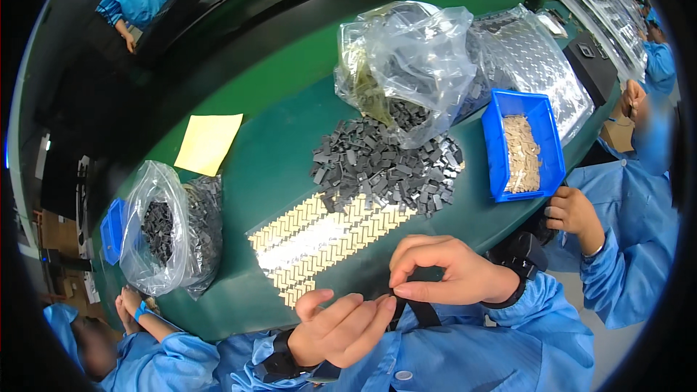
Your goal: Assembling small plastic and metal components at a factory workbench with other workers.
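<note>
My left hand (345, 330) and my right hand (446, 272) meet in front of me, just off the near table edge. The right thumb and forefinger are pinched together, and the left fingers are curled with their tips against that pinch. Something small and dark seems to sit between the fingertips, too covered to make out. Beyond my hands lies a clear sheet (298, 250) with rows of small cream strips in a zigzag pattern. A heap of small black rectangular parts (377, 163) covers its far edge.
Clear plastic bags (414, 51) stand behind the heap. To the right is a blue bin (494, 149) of tan pieces. At left are a bag of black parts (167, 232) and a yellow paper (209, 144). Co-workers sit close on both sides, one hand (577, 214) near the bin.
</note>
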{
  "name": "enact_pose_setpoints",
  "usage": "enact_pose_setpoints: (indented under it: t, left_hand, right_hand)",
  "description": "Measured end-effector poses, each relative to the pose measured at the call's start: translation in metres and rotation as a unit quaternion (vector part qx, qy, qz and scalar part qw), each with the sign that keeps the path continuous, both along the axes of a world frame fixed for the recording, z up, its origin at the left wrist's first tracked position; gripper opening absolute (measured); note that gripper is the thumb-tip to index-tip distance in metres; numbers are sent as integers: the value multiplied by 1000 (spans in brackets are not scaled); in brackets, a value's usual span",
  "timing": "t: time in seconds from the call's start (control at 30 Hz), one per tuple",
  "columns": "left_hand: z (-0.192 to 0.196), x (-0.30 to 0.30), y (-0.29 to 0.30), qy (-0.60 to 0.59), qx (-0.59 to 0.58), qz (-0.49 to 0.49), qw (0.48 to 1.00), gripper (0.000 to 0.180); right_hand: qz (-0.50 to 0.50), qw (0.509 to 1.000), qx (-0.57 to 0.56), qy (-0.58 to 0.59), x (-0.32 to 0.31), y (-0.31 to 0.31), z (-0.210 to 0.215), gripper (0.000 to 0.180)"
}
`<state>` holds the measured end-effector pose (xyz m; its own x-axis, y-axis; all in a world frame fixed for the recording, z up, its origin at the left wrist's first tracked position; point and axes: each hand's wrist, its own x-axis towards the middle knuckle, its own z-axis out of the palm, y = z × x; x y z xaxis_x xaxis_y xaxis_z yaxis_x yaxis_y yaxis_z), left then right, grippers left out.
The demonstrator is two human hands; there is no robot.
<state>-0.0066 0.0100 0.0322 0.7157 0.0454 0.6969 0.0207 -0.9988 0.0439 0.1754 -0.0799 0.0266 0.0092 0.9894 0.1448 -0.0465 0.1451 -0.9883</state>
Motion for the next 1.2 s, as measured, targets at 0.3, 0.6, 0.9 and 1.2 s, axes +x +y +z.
enact_pose_setpoints:
  t: [0.3, 0.6, 0.9, 1.2]
  left_hand:
    - [2, 8, 3, 54, -19, 15, 998, 27]
    - [23, 31, 138, 119, -14, 271, 955, 69]
    - [0, 12, 258, 352, -89, 511, 779, 33]
    - [47, 5, 257, -143, -734, 49, 662, 16]
  right_hand:
    - [-42, 998, 1, -36, 0, -1, -1, 6]
    - [-311, 932, 86, -164, -2, 0, -21, 7]
    - [-357, 908, 113, -188, 2, 3, -47, 7]
    - [-383, 889, 150, -202, 0, 0, -45, 10]
